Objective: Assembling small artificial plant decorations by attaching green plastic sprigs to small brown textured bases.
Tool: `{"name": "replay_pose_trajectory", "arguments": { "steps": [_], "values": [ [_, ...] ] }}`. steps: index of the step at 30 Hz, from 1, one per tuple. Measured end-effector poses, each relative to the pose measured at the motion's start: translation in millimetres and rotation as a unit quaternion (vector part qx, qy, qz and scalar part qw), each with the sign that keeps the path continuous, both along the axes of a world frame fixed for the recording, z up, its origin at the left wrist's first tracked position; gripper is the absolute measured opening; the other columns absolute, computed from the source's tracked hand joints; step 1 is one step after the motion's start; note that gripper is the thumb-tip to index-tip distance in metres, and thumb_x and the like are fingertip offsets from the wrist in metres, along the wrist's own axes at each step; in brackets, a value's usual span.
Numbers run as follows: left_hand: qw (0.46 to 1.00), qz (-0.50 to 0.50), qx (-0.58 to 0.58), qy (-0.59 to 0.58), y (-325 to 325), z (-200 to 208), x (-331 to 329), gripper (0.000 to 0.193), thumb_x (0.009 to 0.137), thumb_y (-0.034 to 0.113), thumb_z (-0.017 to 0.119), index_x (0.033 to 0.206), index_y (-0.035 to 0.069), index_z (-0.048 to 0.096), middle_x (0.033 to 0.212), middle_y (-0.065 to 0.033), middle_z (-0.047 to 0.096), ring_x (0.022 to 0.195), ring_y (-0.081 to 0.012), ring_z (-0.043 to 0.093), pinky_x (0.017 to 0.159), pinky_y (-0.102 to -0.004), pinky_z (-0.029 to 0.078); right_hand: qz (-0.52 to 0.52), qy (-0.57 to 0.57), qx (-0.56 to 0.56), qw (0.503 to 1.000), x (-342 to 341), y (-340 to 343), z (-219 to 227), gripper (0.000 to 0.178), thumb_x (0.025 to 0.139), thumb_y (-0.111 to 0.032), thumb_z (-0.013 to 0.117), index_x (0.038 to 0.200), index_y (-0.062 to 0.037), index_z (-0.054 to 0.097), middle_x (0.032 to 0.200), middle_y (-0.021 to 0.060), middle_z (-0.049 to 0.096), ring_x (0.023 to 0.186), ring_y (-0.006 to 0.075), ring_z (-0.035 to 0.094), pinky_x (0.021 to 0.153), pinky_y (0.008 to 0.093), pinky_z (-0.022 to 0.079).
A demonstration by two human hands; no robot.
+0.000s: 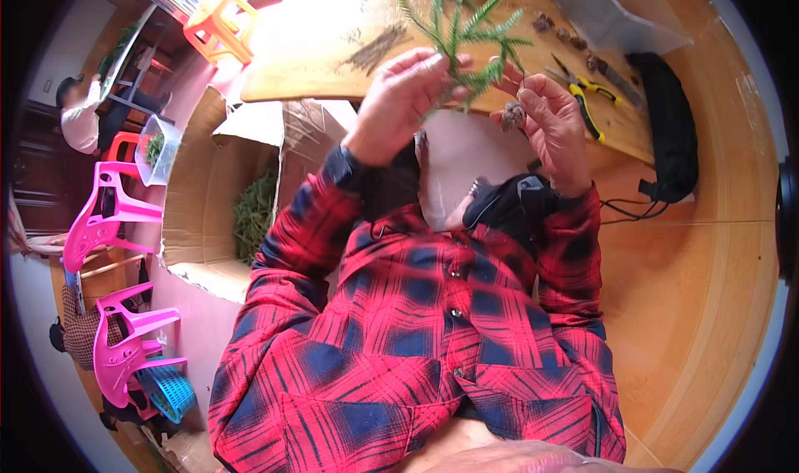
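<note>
A green needle-leaved sprig (456, 40) stands up over the near edge of the wooden table. My left hand (399, 103) is closed round its lower stem, thumb and fingers pinched together. Just to the right, a small grey-brown pine cone (512, 117) sits at the fingertips of my right hand (553, 128), which is closed in a pinch on it or on its stem; the exact grip is partly hidden. The right fingers are close to the sprig's lower branches. Pliers with yellow and black handles (589, 111) lie on the table beside my right hand.
On the table (291, 74) lie brown thin stems (376, 49), several pine cones (570, 36) and a black pouch (672, 132). An open cardboard box (196, 211) with greenery stands left of my lap. Pink chairs (112, 207), an orange stool (220, 28) and other people are farther left.
</note>
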State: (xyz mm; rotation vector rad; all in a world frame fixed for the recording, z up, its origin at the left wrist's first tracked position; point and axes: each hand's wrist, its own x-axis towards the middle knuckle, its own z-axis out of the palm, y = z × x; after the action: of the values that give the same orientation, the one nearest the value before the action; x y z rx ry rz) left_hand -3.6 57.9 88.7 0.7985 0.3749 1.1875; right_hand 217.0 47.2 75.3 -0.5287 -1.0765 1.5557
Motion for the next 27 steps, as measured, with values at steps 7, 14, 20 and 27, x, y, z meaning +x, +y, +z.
{"name": "replay_pose_trajectory", "arguments": {
  "steps": [7,14,20,27],
  "values": [
    [0.995,-0.02,-0.095,-0.013,-60,-34,8,0.009,0.091,0.007,0.054,0.095,0.0,0.059,0.1,-0.0115,0.065,0.093,-0.0181,0.063,0.092,-0.0336,0.049,0.056,-0.035,-0.062,0.996,-2,-54,-5,0.012,0.095,-0.01,0.054,0.102,0.0,0.057,0.108,0.0137,0.062,0.096,0.0212,0.065,0.071,0.0325,0.059],
    [0.989,-0.101,-0.048,-0.098,-64,-50,11,0.009,0.091,0.007,0.056,0.091,-0.001,0.059,0.095,-0.0093,0.064,0.091,-0.0144,0.059,0.095,-0.0345,0.046,0.044,0.016,-0.099,0.994,-8,-72,-21,0.014,0.096,-0.01,0.052,0.104,0.0011,0.057,0.109,0.0133,0.06,0.1,0.0229,0.063,0.069,0.0312,0.061],
    [0.994,-0.061,-0.048,-0.081,-71,-51,14,0.015,0.091,0.01,0.058,0.099,-0.003,0.061,0.096,-0.0104,0.064,0.092,-0.0155,0.061,0.092,-0.0334,0.047,0.031,0.059,-0.123,0.99,-10,-80,-20,0.014,0.096,-0.009,0.052,0.103,0.0022,0.057,0.107,0.0158,0.061,0.092,0.0201,0.065,0.071,0.0345,0.061],
    [0.999,0.011,-0.029,0.017,-80,-47,11,0.017,0.09,0.012,0.063,0.098,-0.003,0.065,0.093,-0.0108,0.068,0.087,-0.0157,0.064,0.083,-0.029,0.051,0.012,0.079,-0.106,0.991,-11,-85,-18,0.011,0.095,-0.007,0.053,0.099,0.0026,0.057,0.11,0.017,0.062,0.088,0.018,0.066,0.073,0.0338,0.06]
  ]
}}
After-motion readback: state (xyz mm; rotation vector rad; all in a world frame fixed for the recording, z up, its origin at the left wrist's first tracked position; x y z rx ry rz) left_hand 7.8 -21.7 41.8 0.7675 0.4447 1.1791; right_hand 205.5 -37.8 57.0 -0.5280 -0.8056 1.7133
